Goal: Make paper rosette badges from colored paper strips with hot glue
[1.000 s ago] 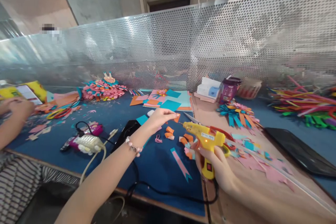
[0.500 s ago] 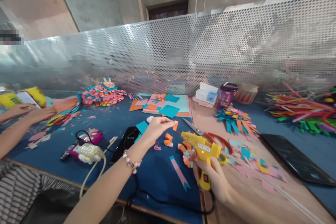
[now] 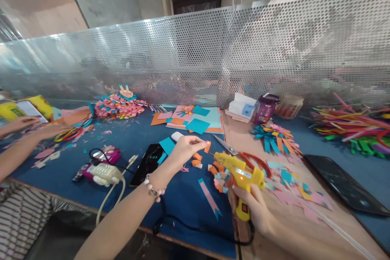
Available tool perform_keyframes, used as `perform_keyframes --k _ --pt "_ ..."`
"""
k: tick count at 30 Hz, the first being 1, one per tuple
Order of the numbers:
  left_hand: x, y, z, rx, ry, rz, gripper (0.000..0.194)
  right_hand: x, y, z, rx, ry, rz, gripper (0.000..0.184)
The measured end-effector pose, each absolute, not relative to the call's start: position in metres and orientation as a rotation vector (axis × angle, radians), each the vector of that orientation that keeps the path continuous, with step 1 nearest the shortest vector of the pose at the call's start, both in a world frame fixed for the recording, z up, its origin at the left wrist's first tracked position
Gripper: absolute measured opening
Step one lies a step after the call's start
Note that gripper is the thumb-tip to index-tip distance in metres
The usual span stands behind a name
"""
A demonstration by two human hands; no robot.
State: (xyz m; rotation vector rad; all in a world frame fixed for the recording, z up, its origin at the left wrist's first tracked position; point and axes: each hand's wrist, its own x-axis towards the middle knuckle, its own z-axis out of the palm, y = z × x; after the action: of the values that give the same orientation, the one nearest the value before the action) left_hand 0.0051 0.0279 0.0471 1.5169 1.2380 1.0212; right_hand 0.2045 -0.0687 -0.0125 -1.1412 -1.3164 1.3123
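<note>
Between the thumb and fingertips of my left hand [image 3: 189,150] is a small orange paper piece [image 3: 207,147]. My right hand [image 3: 251,205] is wrapped round the handle of a yellow glue gun [image 3: 239,170], whose small light glows orange. The nozzle points left, close to the orange piece; whether they touch I cannot tell. Below the nozzle lie several curled orange paper pieces [image 3: 197,159] and a little heap of mixed paper bits [image 3: 219,180]. A pink and blue paper ribbon [image 3: 210,198] rests nearer me. Red-handled scissors [image 3: 225,145] lie behind the glue gun, which partly covers them.
A phone [image 3: 148,164] and a power strip [image 3: 105,172] with cables lie left. Paper sheets [image 3: 198,126] are stacked at the back, near a purple cup [image 3: 266,107]. Paper flowers [image 3: 274,138] and a black tray [image 3: 344,183] are right. A co-worker's hands [image 3: 45,131] work far left.
The view has shifted slightly. Both hands keep their grips, the orange piece and the glue gun staying close together. The co-worker's hands have moved a little.
</note>
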Motion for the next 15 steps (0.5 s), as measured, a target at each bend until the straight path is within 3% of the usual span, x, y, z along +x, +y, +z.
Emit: perform_keyframes --k 7,15 --pt "0.005 0.023 0.048 1.601 1.176 1.04 0.022 0.21 -0.074 -0.015 -1.138 -1.424 1.247 0.04" --pt "0.005 0.022 0.046 1.591 1.173 1.012 0.024 0.211 -0.073 -0.025 -1.165 -1.327 1.341 0.041"
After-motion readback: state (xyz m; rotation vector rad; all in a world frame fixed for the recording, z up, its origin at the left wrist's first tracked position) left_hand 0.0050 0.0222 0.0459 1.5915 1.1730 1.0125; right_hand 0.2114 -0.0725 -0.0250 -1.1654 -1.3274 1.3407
